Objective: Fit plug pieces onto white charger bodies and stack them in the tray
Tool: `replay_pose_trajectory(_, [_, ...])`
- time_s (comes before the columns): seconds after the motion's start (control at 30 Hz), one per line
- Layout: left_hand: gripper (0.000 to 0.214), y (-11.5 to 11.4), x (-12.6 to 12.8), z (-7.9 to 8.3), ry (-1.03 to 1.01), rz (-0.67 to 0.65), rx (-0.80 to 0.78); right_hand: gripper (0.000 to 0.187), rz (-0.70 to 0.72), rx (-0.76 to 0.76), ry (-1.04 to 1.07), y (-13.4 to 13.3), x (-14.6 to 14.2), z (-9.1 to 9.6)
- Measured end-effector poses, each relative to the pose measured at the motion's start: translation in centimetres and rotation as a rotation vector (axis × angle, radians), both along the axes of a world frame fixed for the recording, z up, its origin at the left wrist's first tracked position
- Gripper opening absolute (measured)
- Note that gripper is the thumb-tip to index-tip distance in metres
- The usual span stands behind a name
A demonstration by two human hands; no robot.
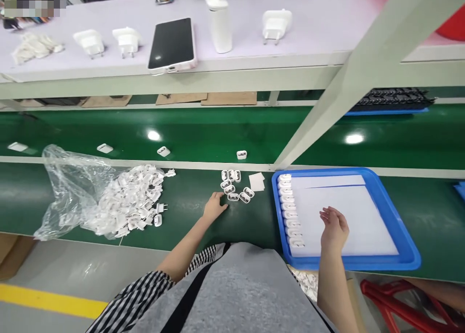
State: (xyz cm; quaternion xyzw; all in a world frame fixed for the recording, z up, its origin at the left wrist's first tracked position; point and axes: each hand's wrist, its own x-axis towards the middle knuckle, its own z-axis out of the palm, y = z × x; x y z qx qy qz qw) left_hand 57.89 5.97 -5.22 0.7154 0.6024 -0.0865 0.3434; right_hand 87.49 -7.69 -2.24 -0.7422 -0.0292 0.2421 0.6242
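My left hand (214, 206) rests on the green bench, fingers curled, right beside a small cluster of white charger plugs (235, 186); nothing shows in it. My right hand (333, 226) hovers over the white sheet inside the blue tray (403, 248), fingers loosely spread and holding nothing. A column of white plugs (288, 212) lines the tray's left side. A heap of white plugs (132, 202) spills from a clear plastic bag (69, 187) at the left.
Single plugs (241, 154) ride the green conveyor behind. A white card (257, 181) lies next to the cluster. The upper shelf carries a phone (171, 44), white adapters (276, 25) and a white bottle (220, 18). A diagonal frame post (345, 81) crosses at right.
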Motion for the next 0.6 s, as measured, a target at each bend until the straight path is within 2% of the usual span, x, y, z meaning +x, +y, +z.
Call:
replay_pose_trajectory(0.03, [0.038,0.1,0.1,-0.2,-0.029,-0.037,0.029,0.021,0.070,-0.053,-0.090,0.8,-1.0,0.7])
replay_pose_trajectory(0.07, [0.037,0.0,0.3,-0.4,-0.046,-0.063,0.050,0.022,0.197,-0.119,-0.157,1.7,-2.3,1.2])
replay_pose_trajectory(0.13, [0.036,-0.4,0.4,-0.7,-0.052,-0.061,0.078,0.023,0.592,-0.278,-0.236,4.0,-5.7,1.7])
replay_pose_trajectory(0.23, [0.030,-0.5,-1.0,-1.2,-0.004,0.125,0.140,0.027,1.232,-0.570,-0.388,7.4,-11.8,1.2])
replay_pose_trajectory(0.3, [0.029,0.4,-3.4,-1.4,0.049,0.321,0.202,0.034,1.487,-0.780,-0.543,9.0,-15.3,0.5])
replay_pose_trajectory(0.37, [0.030,2.2,-6.8,-1.4,0.111,0.500,0.265,0.041,1.586,-0.942,-0.694,10.0,-17.7,-0.2])
replay_pose_trajectory(0.47, [0.035,5.9,-12.1,-1.3,0.193,0.654,0.323,0.042,1.606,-1.039,-0.817,11.1,-19.5,-1.1])
replay_pose_trajectory(0.53, [0.041,8.7,-14.8,-1.3,0.227,0.652,0.327,0.042,1.595,-1.052,-0.843,11.5,-19.9,-1.5])
replay_pose_trajectory(0.6, [0.046,11.3,-16.6,-1.4,0.255,0.559,0.273,0.041,1.573,-1.060,-0.858,11.8,-20.0,-1.8])
